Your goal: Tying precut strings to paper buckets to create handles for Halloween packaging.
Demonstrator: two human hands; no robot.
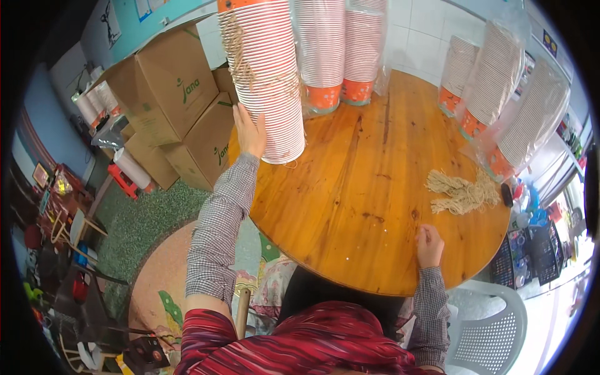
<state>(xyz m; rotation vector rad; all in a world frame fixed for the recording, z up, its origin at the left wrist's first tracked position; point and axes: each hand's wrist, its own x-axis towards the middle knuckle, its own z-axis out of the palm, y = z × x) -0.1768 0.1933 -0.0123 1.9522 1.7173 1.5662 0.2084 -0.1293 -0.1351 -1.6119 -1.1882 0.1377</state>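
A tall stack of nested paper cups (272, 94), with pale rims and an orange cup at its top, stands upside down near the table's left edge. Strands of tan twine (234, 44) hang along its side. My left hand (251, 132) rests against the left side of this stack with its fingers stretched out. Over at the right front, my right hand (430, 245) is closed just above the tabletop; whatever its fingers hold, if anything, is hidden. Beyond it lies a loose bundle of tan twine (464, 190).
Bagged cup stacks (322, 53) stand at the back of the round wooden table (350, 187), with more bagged cup stacks (497, 72) at the right. Cardboard boxes (178, 87) are piled to the left. A grey plastic chair (490, 328) sits at the lower right.
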